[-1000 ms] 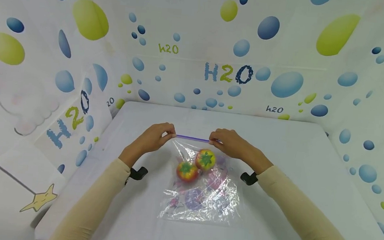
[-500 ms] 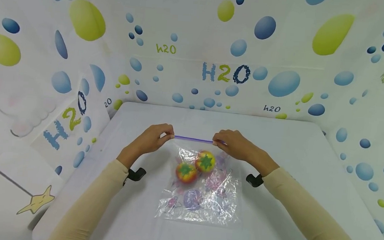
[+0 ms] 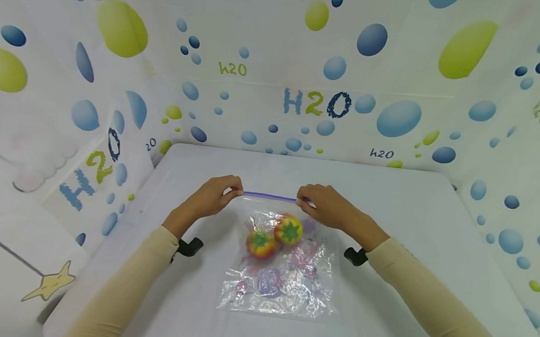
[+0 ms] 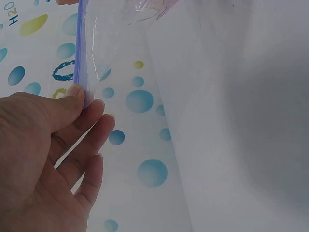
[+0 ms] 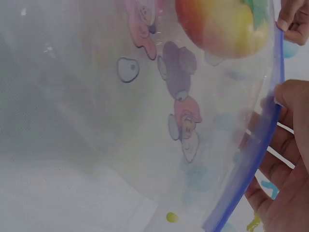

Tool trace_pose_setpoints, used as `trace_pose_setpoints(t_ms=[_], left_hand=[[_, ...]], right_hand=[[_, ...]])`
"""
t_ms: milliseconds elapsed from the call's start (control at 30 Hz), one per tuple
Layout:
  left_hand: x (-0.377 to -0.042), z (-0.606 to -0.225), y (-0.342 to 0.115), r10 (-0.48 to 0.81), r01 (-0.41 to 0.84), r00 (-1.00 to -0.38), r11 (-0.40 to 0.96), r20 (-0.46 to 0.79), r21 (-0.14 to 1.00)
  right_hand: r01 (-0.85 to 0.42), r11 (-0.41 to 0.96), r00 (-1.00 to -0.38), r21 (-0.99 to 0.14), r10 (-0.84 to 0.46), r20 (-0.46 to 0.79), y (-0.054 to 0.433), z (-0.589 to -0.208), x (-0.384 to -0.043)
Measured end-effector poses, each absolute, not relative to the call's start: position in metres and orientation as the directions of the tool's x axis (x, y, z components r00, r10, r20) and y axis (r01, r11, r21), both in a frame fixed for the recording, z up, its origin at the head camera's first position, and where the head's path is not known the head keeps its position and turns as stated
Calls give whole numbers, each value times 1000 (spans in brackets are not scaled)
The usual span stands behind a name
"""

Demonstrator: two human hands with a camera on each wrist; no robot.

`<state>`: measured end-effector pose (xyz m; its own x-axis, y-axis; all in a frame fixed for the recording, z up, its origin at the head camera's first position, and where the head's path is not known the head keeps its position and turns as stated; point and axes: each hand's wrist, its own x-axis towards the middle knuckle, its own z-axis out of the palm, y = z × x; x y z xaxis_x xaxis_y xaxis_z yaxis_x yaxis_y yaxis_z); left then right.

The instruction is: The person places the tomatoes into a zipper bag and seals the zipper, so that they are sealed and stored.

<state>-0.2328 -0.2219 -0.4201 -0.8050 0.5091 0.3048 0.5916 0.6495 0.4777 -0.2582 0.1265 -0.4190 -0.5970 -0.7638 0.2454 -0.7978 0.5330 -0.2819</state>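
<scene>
A clear zip bag (image 3: pixel 285 289) with pink and purple cartoon prints lies before me, its purple zip strip (image 3: pixel 270 195) at the far edge. Inside it are two red-yellow toy tomatoes with green tops, the left tomato (image 3: pixel 262 245) and the right tomato (image 3: pixel 288 230). My left hand (image 3: pixel 216 193) pinches the strip's left end between thumb and fingertip, as the left wrist view shows. My right hand (image 3: pixel 326 204) pinches the strip further along, thumb on top and fingers behind the film. In the right wrist view the strip (image 5: pixel 246 181) runs on past that thumb.
The bag is over a white table (image 3: pixel 412 220). Behind it stands a white wall sheet (image 3: pixel 278 44) with blue and green drops and H2O lettering. Black wrist mounts are on both arms, the left mount (image 3: pixel 191 247) and the right mount (image 3: pixel 355 256).
My right hand first shifts right along the strip, then slightly back left. My left hand keeps its pinch on the end. Both tomatoes stay inside the bag.
</scene>
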Motion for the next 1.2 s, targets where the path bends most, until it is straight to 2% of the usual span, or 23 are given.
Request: trace_pose_setpoints(t_ms=[233, 433, 600, 967, 1200], left_hand=[[-233, -421, -226, 500, 570, -820, 670, 278, 476], [-235, -423, -228, 524, 609, -792, 647, 313, 459], [-236, -425, -227, 543, 640, -768, 632, 339, 437], [-233, -428, -225, 544, 641, -767, 623, 341, 448], [-233, -429, -223, 562, 670, -742, 602, 366, 434]], right_hand=[[-817, 512, -574, -265, -768, 284, 121, -420, -260], [-831, 486, -551, -269, -786, 282, 122, -419, -260], [-829, 487, -554, -277, -785, 278, 124, -421, -260], [-827, 492, -556, -271, -786, 270, 125, -422, -259], [-828, 497, -555, -260, -791, 257, 129, -425, -258]])
